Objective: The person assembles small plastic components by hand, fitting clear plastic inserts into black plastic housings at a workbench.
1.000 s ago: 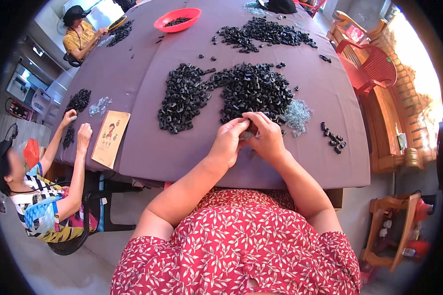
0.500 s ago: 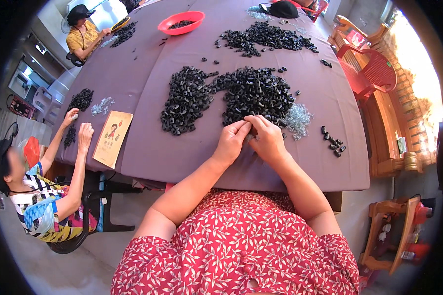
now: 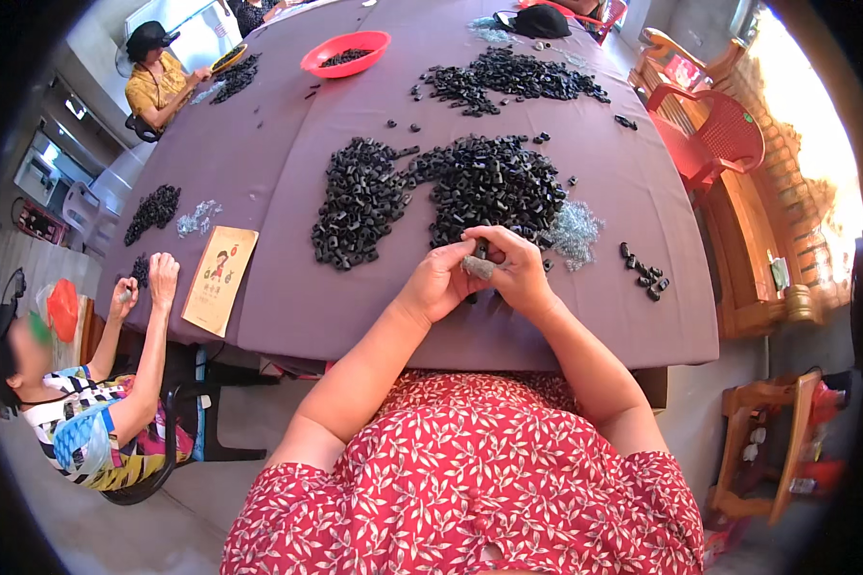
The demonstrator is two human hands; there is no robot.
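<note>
My left hand (image 3: pixel 435 286) and my right hand (image 3: pixel 518 273) meet over the near part of the table, fingers closed together. Between their fingertips is a small black plastic part (image 3: pixel 482 249). A grey, rough-looking piece (image 3: pixel 478 268) shows at my right thumb; I cannot tell whether it is a wrap on the thumb or a held thing. Just beyond my hands lies a big heap of black plastic parts (image 3: pixel 494 187), with a second heap (image 3: pixel 360 206) to its left. Small clear or silvery pieces (image 3: pixel 575 235) are piled right of the big heap.
Several loose black parts (image 3: pixel 645 272) lie at the right. Farther off are another black heap (image 3: pixel 518 77), a red basin (image 3: pixel 347 56) and a black cap (image 3: pixel 537 19). A yellow booklet (image 3: pixel 220 280) lies left. Two co-workers sit along the left side with their own black piles.
My hands have turned and parted slightly, so the grey piece and the black part now show between them. The near co-worker's hands have moved closer together and away from the pile.
</note>
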